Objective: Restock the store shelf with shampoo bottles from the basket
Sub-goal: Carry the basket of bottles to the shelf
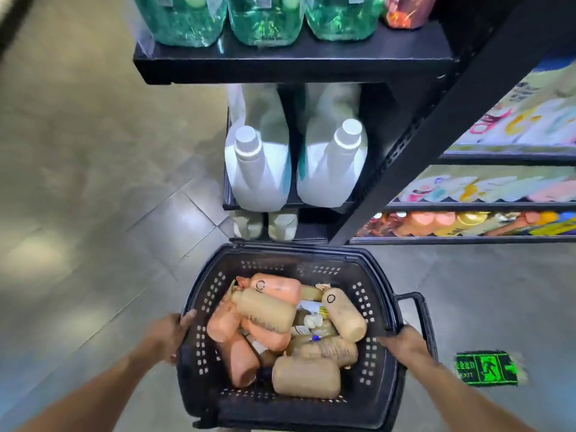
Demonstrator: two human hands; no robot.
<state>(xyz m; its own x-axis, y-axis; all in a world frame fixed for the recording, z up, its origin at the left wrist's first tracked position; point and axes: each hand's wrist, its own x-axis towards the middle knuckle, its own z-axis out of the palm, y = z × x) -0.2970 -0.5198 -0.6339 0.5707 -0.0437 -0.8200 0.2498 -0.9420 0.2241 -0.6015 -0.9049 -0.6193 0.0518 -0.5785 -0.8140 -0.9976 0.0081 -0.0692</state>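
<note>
I'm counting four peach bottles (276, 289), four tan bottles (307, 381), one basket (282, 254), left hand (170, 335) gripping its rim at nine o'clock, right hand (402, 345) at three.

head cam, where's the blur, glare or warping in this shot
Head view: motion blur smears the green floor sign and the frame edges; glare rings the white jug caps; wide-angle distortion slants the shelf upright; bottles in the basket look fairly sharp.
</note>
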